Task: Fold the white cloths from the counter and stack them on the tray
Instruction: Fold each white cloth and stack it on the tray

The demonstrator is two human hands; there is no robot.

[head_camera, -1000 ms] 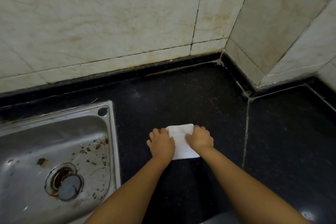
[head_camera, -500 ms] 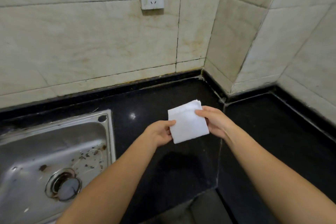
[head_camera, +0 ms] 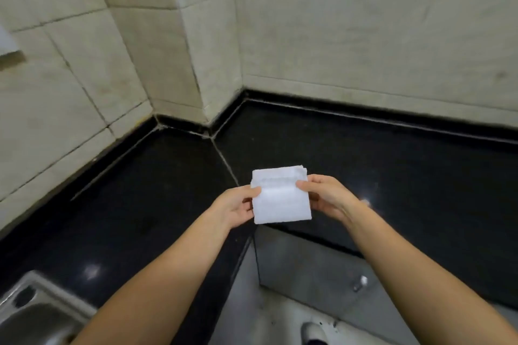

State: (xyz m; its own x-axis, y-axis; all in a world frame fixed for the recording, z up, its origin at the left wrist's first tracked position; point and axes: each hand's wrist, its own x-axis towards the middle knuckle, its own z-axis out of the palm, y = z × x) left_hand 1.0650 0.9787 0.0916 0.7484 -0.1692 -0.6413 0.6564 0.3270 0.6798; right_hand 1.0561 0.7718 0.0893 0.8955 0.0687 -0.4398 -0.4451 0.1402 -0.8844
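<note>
A small white cloth [head_camera: 280,199], folded into a thick square, is held in the air above the inner corner of the black counter [head_camera: 145,193]. My left hand [head_camera: 238,206] pinches its left edge, thumb on top. My right hand [head_camera: 326,196] grips its right edge the same way. No tray and no other cloths are in view.
The L-shaped counter meets tiled walls [head_camera: 364,36] at the back and left. A corner of the steel sink [head_camera: 33,308] shows at the bottom left. Below the counter's front edge are a grey cabinet door [head_camera: 302,266] and the floor.
The cloth was pressed flat on the counter, then lifted by both hands. The view has swung right, so the sink slid to the lower left and the right counter wing came into view.
</note>
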